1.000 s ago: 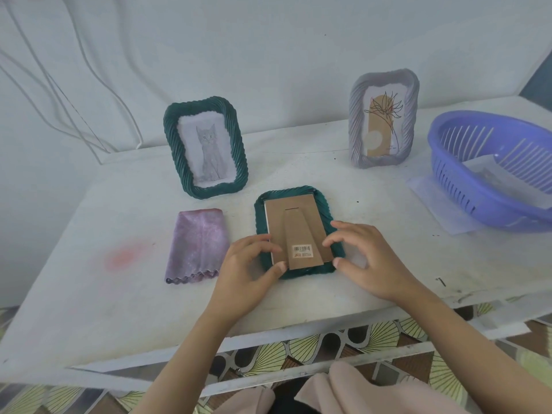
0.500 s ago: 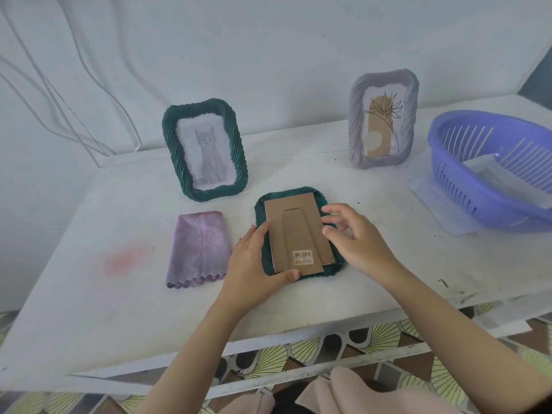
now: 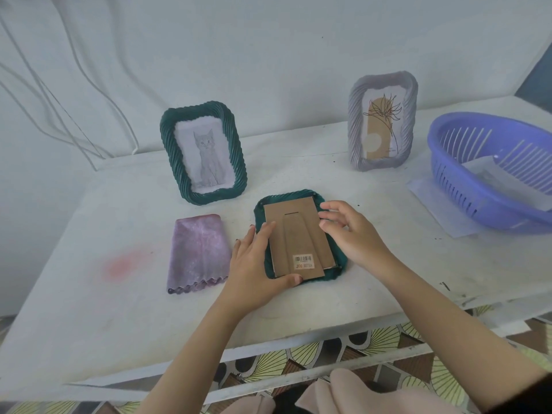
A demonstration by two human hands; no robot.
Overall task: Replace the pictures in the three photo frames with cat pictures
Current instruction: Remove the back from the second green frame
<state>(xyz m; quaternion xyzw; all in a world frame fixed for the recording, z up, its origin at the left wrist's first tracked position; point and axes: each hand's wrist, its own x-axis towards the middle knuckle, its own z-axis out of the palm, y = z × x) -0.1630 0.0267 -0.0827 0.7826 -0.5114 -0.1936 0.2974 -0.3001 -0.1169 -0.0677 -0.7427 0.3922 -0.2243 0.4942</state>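
A dark green frame (image 3: 339, 265) lies face down at the middle of the white table (image 3: 388, 264), with its brown cardboard backing (image 3: 298, 234) and stand facing up. My left hand (image 3: 254, 264) presses on the frame's left side, the thumb along its near edge. My right hand (image 3: 349, 234) has its fingers curled at the backing's right edge, pinching there. Behind it to the left stands a second green frame (image 3: 206, 153) holding a grey cat picture. A grey frame (image 3: 382, 121) at the back right holds a plant drawing.
A folded purple cloth (image 3: 198, 252) lies left of the face-down frame. A purple plastic basket (image 3: 448, 174) with paper (image 3: 484, 171) inside stands at the right on a white sheet (image 3: 433, 201). Cables hang on the wall at the left. A pink stain (image 3: 122, 264) marks the table.
My left hand slid up along the frame's left edge and settled flat on it. My right hand moved from the frame's lower right up to the upper right edge.
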